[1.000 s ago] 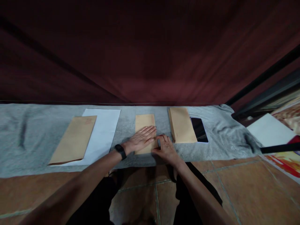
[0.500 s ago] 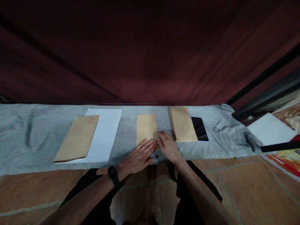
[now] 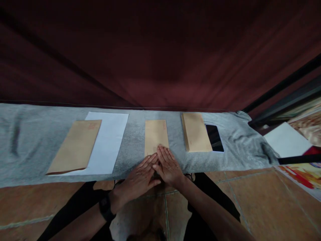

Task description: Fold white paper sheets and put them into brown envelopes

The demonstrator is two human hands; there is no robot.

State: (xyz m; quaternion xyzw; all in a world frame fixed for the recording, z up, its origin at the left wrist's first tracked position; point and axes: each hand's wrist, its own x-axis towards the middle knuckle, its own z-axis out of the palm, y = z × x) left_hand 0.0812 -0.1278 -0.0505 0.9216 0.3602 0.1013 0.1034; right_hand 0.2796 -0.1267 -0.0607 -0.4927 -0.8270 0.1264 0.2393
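The grey-draped surface (image 3: 240, 147) runs across in front of the person, a strip much longer than it is deep. On its left lies white paper (image 3: 115, 140), partly under the left envelope (image 3: 77, 144), which slants with its near end farther left. Right of centre sits a stack (image 3: 197, 134) of brown envelopes, its layered edge facing the middle.

Between them, by itself, is the centre envelope (image 3: 155, 134), flat on the cloth directly ahead of the hands. Its long axis points away from the body, roughly square to the near edge. The far end is bare; the hands hide the near end.

The left hand (image 3: 144, 172) and right hand (image 3: 170, 166) lie palm down, fingers straight, meeting at the fingertips and clamped on nothing. The right hand is nearer the envelope's middle, reaching higher over its near right part; the left hand's fingertips come in at the near left. Most of the envelope thus extends beyond both hands.

Beside the stack, on its outer side, is the phone (image 3: 214, 138). Smallest, a red print (image 3: 165, 125) marks the centre envelope's far right corner.
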